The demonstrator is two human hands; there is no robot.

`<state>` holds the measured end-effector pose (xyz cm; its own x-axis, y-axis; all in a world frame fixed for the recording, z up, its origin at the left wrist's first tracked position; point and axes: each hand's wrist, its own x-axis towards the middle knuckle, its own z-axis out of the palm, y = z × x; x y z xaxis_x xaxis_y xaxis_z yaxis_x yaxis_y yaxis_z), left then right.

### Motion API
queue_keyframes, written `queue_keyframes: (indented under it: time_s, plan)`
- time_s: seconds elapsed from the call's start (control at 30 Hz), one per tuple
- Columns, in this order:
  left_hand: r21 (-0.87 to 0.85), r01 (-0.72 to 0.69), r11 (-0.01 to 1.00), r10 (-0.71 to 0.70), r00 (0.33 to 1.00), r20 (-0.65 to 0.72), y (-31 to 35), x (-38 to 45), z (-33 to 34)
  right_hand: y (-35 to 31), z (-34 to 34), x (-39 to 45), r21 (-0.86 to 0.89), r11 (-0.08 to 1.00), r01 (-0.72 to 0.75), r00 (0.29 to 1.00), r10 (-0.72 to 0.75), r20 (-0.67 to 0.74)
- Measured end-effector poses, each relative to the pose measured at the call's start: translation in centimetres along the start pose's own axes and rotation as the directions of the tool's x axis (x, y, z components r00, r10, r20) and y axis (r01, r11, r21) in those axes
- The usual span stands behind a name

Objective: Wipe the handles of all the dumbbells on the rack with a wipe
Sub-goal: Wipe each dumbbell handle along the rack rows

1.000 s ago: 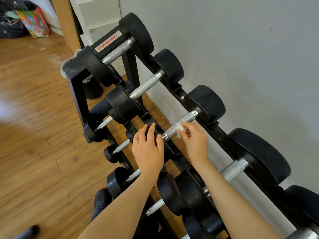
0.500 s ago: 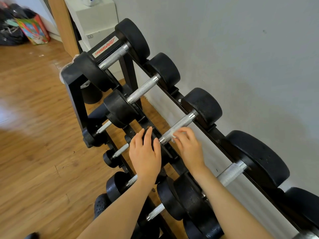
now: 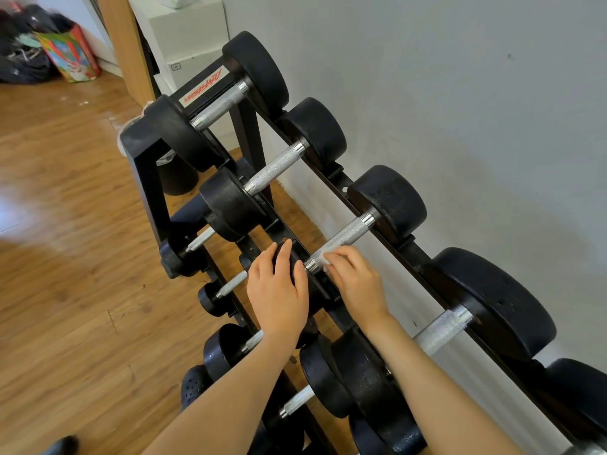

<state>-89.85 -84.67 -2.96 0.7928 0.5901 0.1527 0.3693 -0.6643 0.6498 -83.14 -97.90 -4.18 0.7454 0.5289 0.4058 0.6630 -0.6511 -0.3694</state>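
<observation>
While the view runs left to right, blurred dark bags and a colourful bag sit far left on the wood floor, next to a wooden post and a white cabinet. Black dumbbell rack stands along the grey wall, tiers stepping down toward the floor side. Lower tiers hold small dumbbells, mostly hidden by the arms and rack rails; count unclear. Top tier shows 4 dumbbells plus a 5th cut off at the bottom right corner. Left hand lies on the near black head of the 3rd top dumbbell, fingers straight and loosely together, covering most of that head. Right hand is just beside it, fingertips pinching a white wipe against the near end of that dumbbell's knurled handle. Wipe is small, motion-blurred, mostly hidden under the fingers; how far it wraps the handle, cannot tell. Right forearm crosses over the near head of the 4th dumbbell. Dark shoe tip cut off at the bottom left.
</observation>
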Motion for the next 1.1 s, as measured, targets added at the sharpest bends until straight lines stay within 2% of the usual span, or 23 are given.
queue_keyframes:
  time_s: [0.07, 0.23, 0.43, 0.63, 0.9, 1.03, 1.1]
  plan:
    - [-0.002, 0.005, 1.000, -0.005, 1.000, 0.004, 0.0, 0.0, 0.0, -0.1, 0.1, -0.1, 0.006, 1.000, 0.017, 0.999, -0.018, 0.031]
    - [-0.003, -0.004, 1.000, 0.004, 1.000, 0.004, 0.0, 0.0, 0.1, -0.3, -0.5, 0.0, 0.028, 0.997, -0.066, 0.997, 0.068, -0.042]
    - [-0.004, -0.006, 1.000, 0.006, 1.000, 0.000, 0.0, 0.0, 0.0, -0.8, 0.3, -0.1, 0.034, 0.996, 0.082, 0.990, -0.085, 0.109]
    - [0.009, -0.012, 1.000, 0.012, 1.000, 0.000, -0.1, 0.0, 0.1, -0.3, 0.0, 0.0, 0.064, 0.997, -0.051, 0.999, 0.051, 0.007]
    - [0.011, -0.008, 1.000, 0.008, 1.000, 0.014, -0.1, 0.1, -0.1, -1.0, 0.0, 0.4, 0.045, 0.999, 0.000, 0.995, -0.005, 0.102]
    - [0.005, -0.012, 1.000, 0.012, 1.000, 0.015, -0.1, 0.1, -0.1, -1.0, -0.2, 1.0, 0.090, 0.991, -0.102, 0.995, 0.100, 0.029]
    - [0.002, -0.017, 1.000, 0.017, 1.000, 0.017, -0.1, 0.1, -0.1, -1.2, -0.1, 1.2, 0.101, 0.989, -0.106, 0.994, 0.105, 0.017]
